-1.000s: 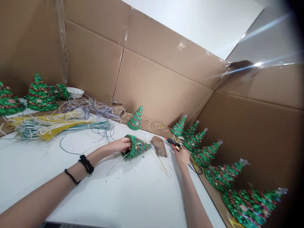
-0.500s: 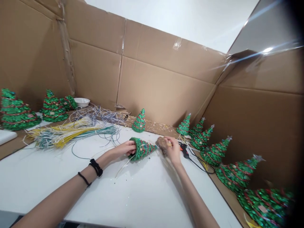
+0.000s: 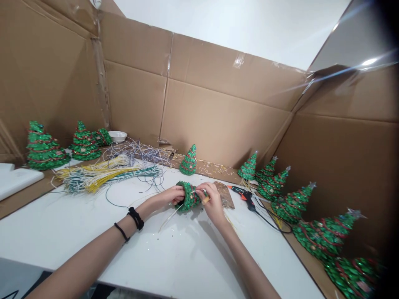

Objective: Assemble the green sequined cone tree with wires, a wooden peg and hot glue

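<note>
My left hand (image 3: 174,196) grips the wide end of a green sequined cone tree (image 3: 190,199), which lies on its side above the white table. My right hand (image 3: 212,202) is at the cone's narrow end, pinching a small pale piece (image 3: 205,200) against it. The cone's tip is hidden behind my fingers. Just right of that hand, a flat brown piece of bark or cork (image 3: 225,195) lies apart from it. Beyond that rests a black and orange hot glue gun (image 3: 243,195), its cord trailing right.
Bundled yellow and green wires (image 3: 109,178) lie at the table's far left, with a tangle of thin wires behind them. Finished sequined trees (image 3: 293,203) line the right edge, others stand far left, and a white bowl (image 3: 117,136) sits behind. Cardboard walls (image 3: 218,124) surround the table.
My right hand has let go of the glue gun and brown piece, which now lie on the table, and has moved left onto the cone's narrow end. My left hand still holds the cone.
</note>
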`<state>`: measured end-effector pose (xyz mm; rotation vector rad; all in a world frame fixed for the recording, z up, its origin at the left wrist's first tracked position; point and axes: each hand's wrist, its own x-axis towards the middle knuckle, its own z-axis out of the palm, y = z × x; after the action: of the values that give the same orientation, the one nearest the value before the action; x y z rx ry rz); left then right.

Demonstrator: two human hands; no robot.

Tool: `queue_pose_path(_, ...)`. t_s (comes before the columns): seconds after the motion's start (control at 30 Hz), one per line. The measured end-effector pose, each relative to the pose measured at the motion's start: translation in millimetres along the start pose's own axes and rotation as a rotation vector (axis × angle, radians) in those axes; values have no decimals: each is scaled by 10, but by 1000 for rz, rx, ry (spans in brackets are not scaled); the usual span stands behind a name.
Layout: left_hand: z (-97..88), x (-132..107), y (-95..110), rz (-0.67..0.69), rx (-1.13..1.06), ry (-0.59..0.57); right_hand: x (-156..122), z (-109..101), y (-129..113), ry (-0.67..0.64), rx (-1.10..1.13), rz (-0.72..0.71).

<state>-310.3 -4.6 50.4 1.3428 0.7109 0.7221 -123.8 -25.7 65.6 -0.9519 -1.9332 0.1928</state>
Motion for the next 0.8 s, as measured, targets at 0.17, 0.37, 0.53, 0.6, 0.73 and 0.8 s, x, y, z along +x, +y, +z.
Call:
queue_pose_path(0.17, 19, -4, 3, 28, -5, -24, -15, 79, -34, 11, -17, 35)
queue_pose_path(0.37, 0, 16, -33, 54, -17, 3, 1, 125, -77, 28, -16, 107)
queue_pose_path(0.53, -1, -5, -8, 42, 4, 18, 18, 144, -92, 33, 17, 185)
queue_pose_path(0.6, 7, -13, 4, 33, 25, 36, 18, 153, -99, 34, 29, 213)
queue_pose_path(0.73, 16, -21, 17, 18, 58, 91, 16, 175, -108, 41, 61, 253)
queue_pose_path(0.8, 11, -16, 10, 11, 62, 98, 19, 187, -103, 34, 80, 270)
